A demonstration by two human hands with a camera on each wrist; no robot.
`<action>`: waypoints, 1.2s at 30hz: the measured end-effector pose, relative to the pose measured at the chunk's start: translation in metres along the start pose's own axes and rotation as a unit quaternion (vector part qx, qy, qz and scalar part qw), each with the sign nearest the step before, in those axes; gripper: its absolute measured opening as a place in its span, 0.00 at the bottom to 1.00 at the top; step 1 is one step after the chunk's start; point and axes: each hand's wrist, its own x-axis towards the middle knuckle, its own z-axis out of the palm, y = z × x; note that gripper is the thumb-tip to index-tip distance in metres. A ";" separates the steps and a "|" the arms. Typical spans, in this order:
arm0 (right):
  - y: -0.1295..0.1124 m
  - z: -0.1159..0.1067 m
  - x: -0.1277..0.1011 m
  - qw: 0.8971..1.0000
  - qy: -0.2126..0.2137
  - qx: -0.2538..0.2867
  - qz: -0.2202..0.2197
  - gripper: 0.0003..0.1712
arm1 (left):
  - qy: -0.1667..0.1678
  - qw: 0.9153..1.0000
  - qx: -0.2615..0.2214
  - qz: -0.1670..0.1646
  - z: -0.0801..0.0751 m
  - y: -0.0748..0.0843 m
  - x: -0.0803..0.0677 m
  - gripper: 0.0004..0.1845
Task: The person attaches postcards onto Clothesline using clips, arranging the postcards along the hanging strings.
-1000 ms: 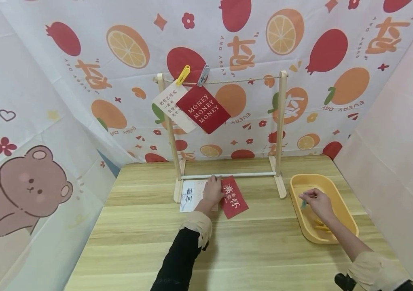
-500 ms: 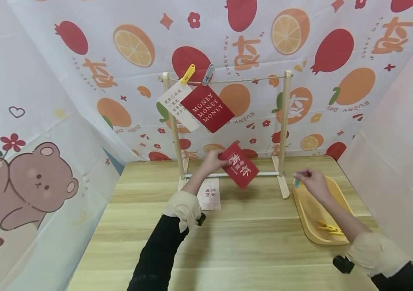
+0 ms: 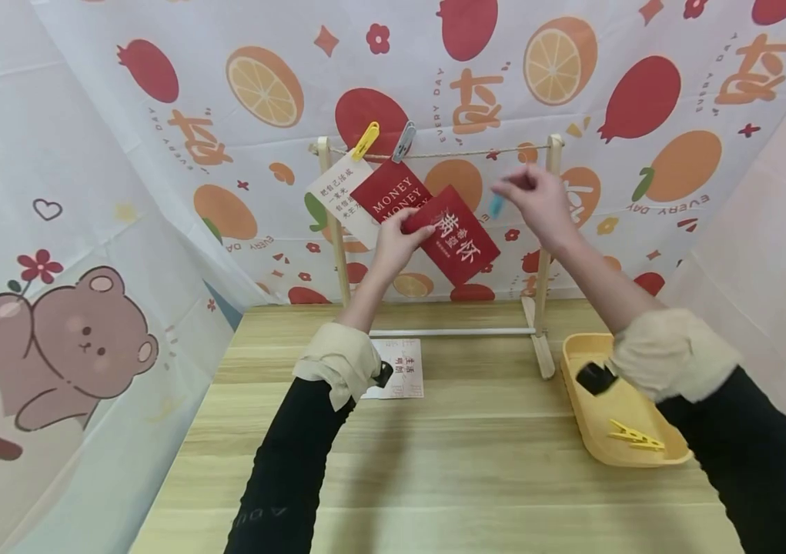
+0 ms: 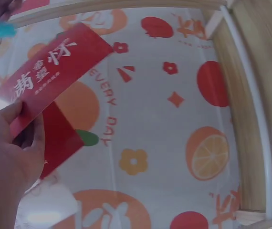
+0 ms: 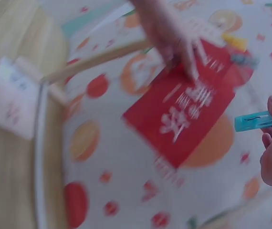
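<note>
My left hand pinches a corner of a red envelope with gold characters and holds it up just under the string of the wooden rack. In the left wrist view the left hand grips the envelope. My right hand pinches a small blue clothespin near the envelope's upper right edge; in the right wrist view the clothespin sits beside the envelope. A white card and a red MONEY envelope hang from yellow and grey pins.
A yellow tray at the table's right holds yellow clothespins. A white card lies on the wooden table below the rack. Fruit-print cloth walls enclose the back and sides.
My left hand has lifted the red envelope from the table up to the string. My right hand took the blue clothespin out of the tray and raised it beside the envelope.
</note>
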 end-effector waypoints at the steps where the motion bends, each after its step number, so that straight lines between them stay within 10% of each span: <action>1: -0.011 0.006 0.008 1.000 0.004 0.017 0.000 0.15 | 0.013 1.000 -0.005 -0.001 -0.001 0.002 0.002 0.18; 10: -0.067 0.048 0.062 0.989 0.043 0.128 0.054 0.12 | 0.075 0.996 -0.055 -0.014 -0.002 0.012 0.016 0.15; 36: -0.065 0.061 0.080 0.991 0.010 0.022 0.132 0.15 | 0.060 0.996 -0.043 -0.046 0.009 0.022 0.020 0.16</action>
